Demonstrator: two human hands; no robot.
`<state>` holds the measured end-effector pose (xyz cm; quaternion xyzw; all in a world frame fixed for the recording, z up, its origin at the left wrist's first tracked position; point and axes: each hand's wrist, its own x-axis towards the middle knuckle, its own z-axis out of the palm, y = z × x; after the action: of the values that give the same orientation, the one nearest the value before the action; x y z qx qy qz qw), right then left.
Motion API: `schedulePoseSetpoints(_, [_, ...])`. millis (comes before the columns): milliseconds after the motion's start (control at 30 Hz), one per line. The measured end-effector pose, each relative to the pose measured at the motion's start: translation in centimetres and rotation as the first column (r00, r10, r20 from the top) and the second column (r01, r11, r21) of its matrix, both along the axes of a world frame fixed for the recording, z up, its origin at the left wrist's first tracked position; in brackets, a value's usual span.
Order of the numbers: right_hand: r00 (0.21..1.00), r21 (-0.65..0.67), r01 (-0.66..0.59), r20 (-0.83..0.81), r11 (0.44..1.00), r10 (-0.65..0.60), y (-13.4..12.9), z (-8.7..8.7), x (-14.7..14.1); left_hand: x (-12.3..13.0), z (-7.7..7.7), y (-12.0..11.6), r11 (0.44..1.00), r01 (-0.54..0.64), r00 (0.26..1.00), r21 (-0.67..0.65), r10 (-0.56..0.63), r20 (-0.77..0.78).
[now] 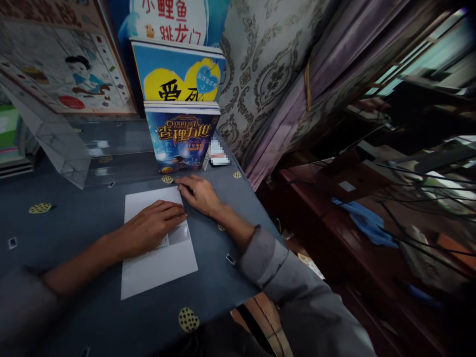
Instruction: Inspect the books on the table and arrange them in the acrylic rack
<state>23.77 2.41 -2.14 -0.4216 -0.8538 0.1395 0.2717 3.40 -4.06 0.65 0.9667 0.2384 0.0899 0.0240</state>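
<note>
A white sheet point(148, 277) lies on the dark blue-grey tabletop, with a small printed, shiny patch point(179, 233) near its middle. Across the sheet rests my left hand point(150, 228), palm down, its fingers close together over the patch and pointing right. My right hand point(200, 196) is at the sheet's upper right corner, fingers bent, fingertips near the edge. Whether the right fingers pinch anything is hidden.
Upright books, the front one dark blue point(182, 139), stand just behind the hands. A phone-like object point(218, 152) lies beside them. Clear plastic stand point(70, 148) at left. The table's right edge drops toward a reddish-brown cabinet point(334, 248) with cables and a blue cloth point(366, 223).
</note>
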Motion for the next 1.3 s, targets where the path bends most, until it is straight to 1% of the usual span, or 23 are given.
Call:
schedulePoseSetpoints(100, [1.0, -0.001, 0.004, 0.011, 1.0, -0.004, -0.1, 0.1, 0.0, 0.6, 1.0, -1.0, 0.999, 0.03, 0.997, -0.021, -0.032, -0.066])
schedulePoseSetpoints(200, [1.0, -0.009, 0.004, 0.009, 1.0, -0.004, -0.1, 0.2, 0.0, 1.2, 1.8, -2.6, 0.997, 0.059, 0.991, -0.042, -0.064, -0.116])
schedulePoseSetpoints(300, [1.0, -0.018, 0.005, -0.004, 1.0, -0.005, -0.2, 0.3, 0.0, 1.5, 2.2, -4.6, 0.996, 0.064, 0.989, -0.062, -0.071, -0.126])
schedulePoseSetpoints(400, [1.0, -0.015, -0.001, -0.024, 1.0, 0.001, -0.3, 0.2, 0.0, 1.5, 1.5, -6.5, 0.998, 0.024, 0.987, -0.06, -0.034, -0.159])
schedulePoseSetpoints(467, [0.999, -0.009, -0.006, -0.041, 1.0, 0.006, -0.3, 0.1, 0.0, 1.5, 0.5, -7.4, 0.999, -0.009, 0.977, -0.04, 0.0, -0.214])
schedulePoseSetpoints(567, [0.998, -0.001, 0.0, -0.064, 1.0, 0.0, -0.4, 0.0, 0.0, 1.7, -1.1, -8.1, 0.998, -0.064, 0.963, 0.008, 0.064, -0.263])
schedulePoseSetpoints(667, [0.997, 0.009, -0.03, -0.071, 0.999, 0.031, -0.4, -0.1, -0.1, 2.0, -1.9, -8.0, 0.994, -0.11, 0.953, 0.023, 0.112, -0.282])
schedulePoseSetpoints(800, [0.993, 0.012, -0.086, -0.083, 0.996, 0.087, -0.6, 0.0, -0.2, 2.2, -1.8, -7.2, 0.987, -0.154, 0.943, 0.049, 0.161, -0.292])
schedulePoseSetpoints(967, [0.988, 0.03, -0.119, -0.096, 0.992, 0.122, -0.7, 0.0, -0.2, 1.7, -1.8, -6.1, 0.988, -0.121, 0.945, 0.101, 0.145, -0.292])
schedulePoseSetpoints(1033, [0.986, 0.038, -0.133, -0.099, 0.99, 0.137, -0.7, -0.1, -0.2, 1.5, -1.9, -5.7, 0.985, -0.133, 0.948, 0.111, 0.159, -0.275])
schedulePoseSetpoints(1200, [0.98, 0.061, -0.182, -0.076, 0.981, 0.186, -0.7, -0.2, -0.3, 1.4, -1.9, -5.2, 0.984, -0.142, 0.944, 0.103, 0.166, -0.285])
schedulePoseSetpoints(1300, [0.977, 0.065, -0.202, -0.062, 0.977, 0.206, -0.6, -0.4, -0.3, 1.1, -1.7, -4.3, 0.988, -0.139, 0.946, 0.073, 0.154, -0.284])
